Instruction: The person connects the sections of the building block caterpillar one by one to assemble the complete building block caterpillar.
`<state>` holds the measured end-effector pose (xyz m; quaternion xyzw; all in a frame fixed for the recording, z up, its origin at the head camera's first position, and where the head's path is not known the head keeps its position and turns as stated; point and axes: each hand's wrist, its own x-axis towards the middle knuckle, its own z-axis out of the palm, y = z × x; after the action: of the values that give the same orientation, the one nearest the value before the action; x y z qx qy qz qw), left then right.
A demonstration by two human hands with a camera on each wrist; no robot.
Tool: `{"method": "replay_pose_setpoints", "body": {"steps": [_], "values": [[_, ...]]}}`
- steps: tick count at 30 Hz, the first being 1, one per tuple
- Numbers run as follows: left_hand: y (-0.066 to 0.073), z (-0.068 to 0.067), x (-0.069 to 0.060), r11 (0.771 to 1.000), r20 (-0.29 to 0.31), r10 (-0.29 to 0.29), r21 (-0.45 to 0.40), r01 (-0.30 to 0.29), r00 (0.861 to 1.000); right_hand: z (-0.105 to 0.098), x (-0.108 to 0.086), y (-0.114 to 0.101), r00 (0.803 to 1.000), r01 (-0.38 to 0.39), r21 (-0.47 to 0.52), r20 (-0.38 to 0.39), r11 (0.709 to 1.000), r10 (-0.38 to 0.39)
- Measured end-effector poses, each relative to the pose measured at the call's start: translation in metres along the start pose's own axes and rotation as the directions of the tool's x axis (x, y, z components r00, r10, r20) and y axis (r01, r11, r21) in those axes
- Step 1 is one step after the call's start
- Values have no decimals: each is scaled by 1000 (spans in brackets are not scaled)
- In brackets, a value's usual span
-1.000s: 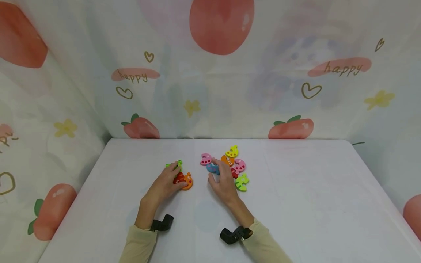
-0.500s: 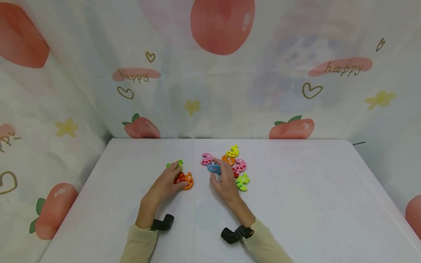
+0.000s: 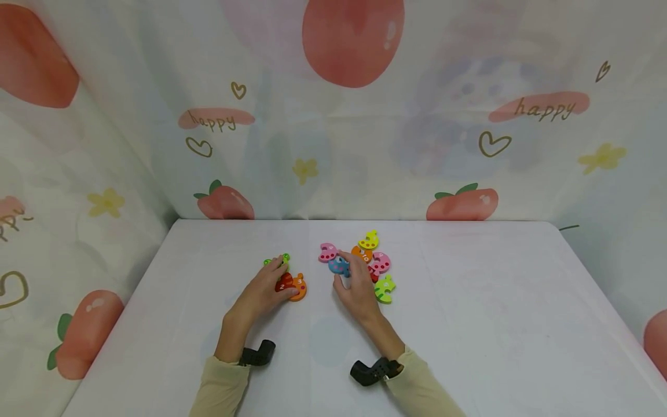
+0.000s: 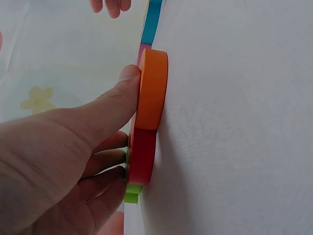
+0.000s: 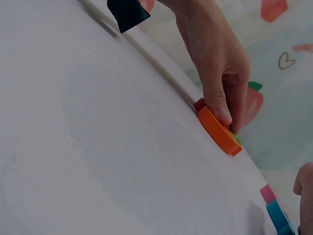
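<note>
In the head view my left hand (image 3: 263, 292) rests on a small cluster of flat wooden number puzzle pieces. Its thumb touches an orange piece (image 3: 299, 288) marked 3. A red piece (image 3: 283, 282) marked 2 lies under the palm side, and its fingers reach over a green piece (image 3: 284, 258). The left wrist view shows these orange (image 4: 153, 90) and red (image 4: 143, 156) pieces edge to edge. My right hand (image 3: 359, 292) is over the second cluster, thumb and forefinger apart beside a blue piece (image 3: 339, 266). Whether it touches the blue piece is hidden.
Around the right hand lie a pink piece (image 3: 327, 252), an orange piece (image 3: 361, 253) marked 10, a yellow piece (image 3: 369, 240), another pink piece (image 3: 381, 263), a partly covered red one and a green piece (image 3: 384, 288). All are on a white table (image 3: 495, 318) before a printed curtain (image 3: 365, 150).
Over the first half second my right hand shifts very slightly right, showing a little more of the blue piece. My left hand stays in place.
</note>
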<state>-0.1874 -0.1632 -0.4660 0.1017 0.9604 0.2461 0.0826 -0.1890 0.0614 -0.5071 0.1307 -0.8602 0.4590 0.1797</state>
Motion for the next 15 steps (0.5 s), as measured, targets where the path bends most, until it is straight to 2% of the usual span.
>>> {"method": "replay_pose_setpoints", "body": {"steps": [5, 15], "values": [[-1, 0, 1, 1000, 2, -10, -2, 10, 1000, 2, 0, 1, 1000, -12, -11, 16, 1000, 12], [-1, 0, 0, 1000, -5, 7, -11, -7, 1000, 1, -1, 1, 1000, 1, -48, 12, 999, -1]]}}
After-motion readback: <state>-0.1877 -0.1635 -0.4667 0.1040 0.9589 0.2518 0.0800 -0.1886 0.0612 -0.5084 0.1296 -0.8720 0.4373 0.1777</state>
